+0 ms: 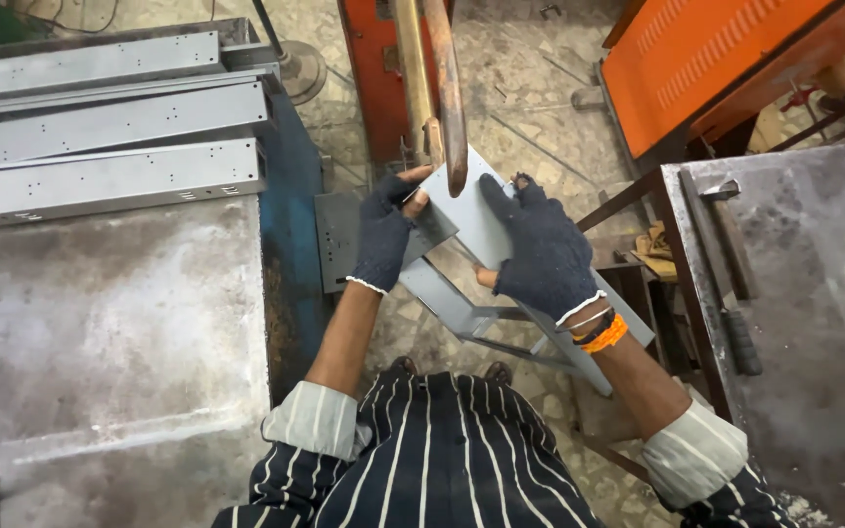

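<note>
Both my hands wear dark knitted gloves with open fingertips. My left hand (384,240) grips the left edge of a grey sheet-metal channel part (462,220). My right hand (543,256) lies flat on top of the same part and presses it. The part runs diagonally from upper left to lower right, and its upper end sits under the rusty upper arm (450,98) of a spot welding machine. A brass-coloured arm (413,73) runs beside the rusty one.
Several long grey metal channels (110,166) lie stacked on a worn metal table (100,332) at the left. A second metal table (804,313) with a hammer-like tool (740,337) stands at the right. An orange machine housing (716,59) is at the top right.
</note>
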